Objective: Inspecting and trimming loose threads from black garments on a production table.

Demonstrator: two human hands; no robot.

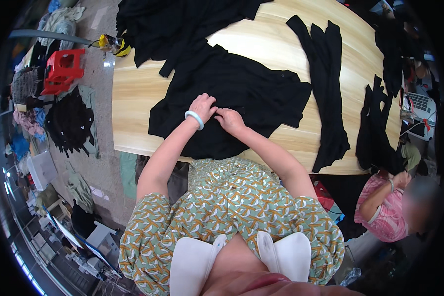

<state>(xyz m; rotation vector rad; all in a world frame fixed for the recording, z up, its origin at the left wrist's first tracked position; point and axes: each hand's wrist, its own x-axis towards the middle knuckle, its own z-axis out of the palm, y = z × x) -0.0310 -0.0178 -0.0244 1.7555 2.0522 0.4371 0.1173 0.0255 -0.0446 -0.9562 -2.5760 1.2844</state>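
A black garment (pixel 217 74) lies spread on the wooden table in front of me, with its cloth hanging toward the near edge. My left hand (pixel 202 107), a pale bangle on its wrist, rests on the middle of the garment with fingers bent and gripping the cloth. Just to its right, my right hand (pixel 230 121) pinches the same cloth between thumb and fingers. The two hands nearly meet, and the exact fold between the fingertips is too small to make out.
More black cloth (pixel 167 24) is heaped at the far left of the wooden table (pixel 276 148). Long black pieces (pixel 326 89) lie to the right. At the right edge, a person in pink (pixel 380 209) handles black cloth (pixel 372 133). A red stool (pixel 64 69) stands on the left.
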